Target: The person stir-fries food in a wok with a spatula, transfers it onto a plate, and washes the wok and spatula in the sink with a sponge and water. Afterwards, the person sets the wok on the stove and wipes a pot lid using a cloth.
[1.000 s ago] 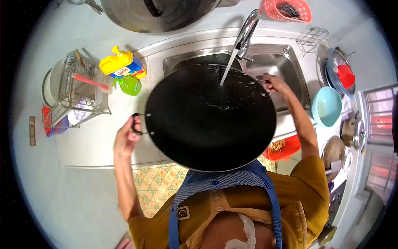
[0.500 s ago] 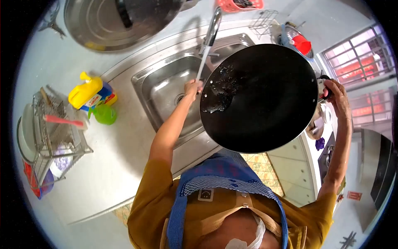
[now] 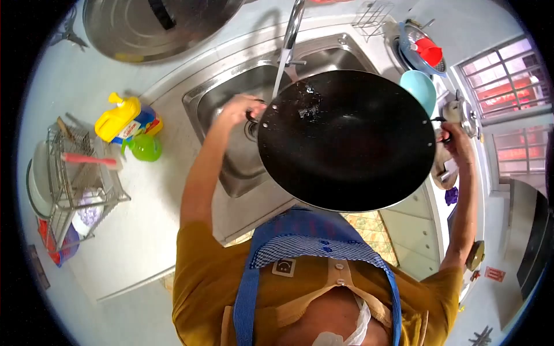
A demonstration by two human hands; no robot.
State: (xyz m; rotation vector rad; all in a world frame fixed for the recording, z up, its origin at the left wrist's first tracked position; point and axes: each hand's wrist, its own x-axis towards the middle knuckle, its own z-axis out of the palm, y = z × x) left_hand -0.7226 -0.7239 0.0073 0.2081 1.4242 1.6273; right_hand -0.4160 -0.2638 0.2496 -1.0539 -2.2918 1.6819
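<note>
A large black wok (image 3: 346,150) is held up in front of me, its inside facing me, partly over the double sink (image 3: 231,167). My left hand (image 3: 245,109) is closed round the wok's left loop handle. On the other side, my right hand (image 3: 459,141) grips the right handle. From the tall faucet (image 3: 291,34) a stream of water runs down behind the wok's upper left rim. A wet, shiny patch shows on the wok's inner surface near that rim. The wok hides part of both basins.
On the counter left of the sink stand a yellow jug (image 3: 118,118), a green spray bottle (image 3: 144,147) and a wire dish rack (image 3: 75,173). A big metal lid (image 3: 156,29) hangs upper left. A pale blue bowl (image 3: 419,89) and a colander (image 3: 421,49) are at the right.
The wok has shifted left and its tilt has changed. My left hand has moved left, its grip on the handle now visible. The wet patch has moved up toward the rim.
</note>
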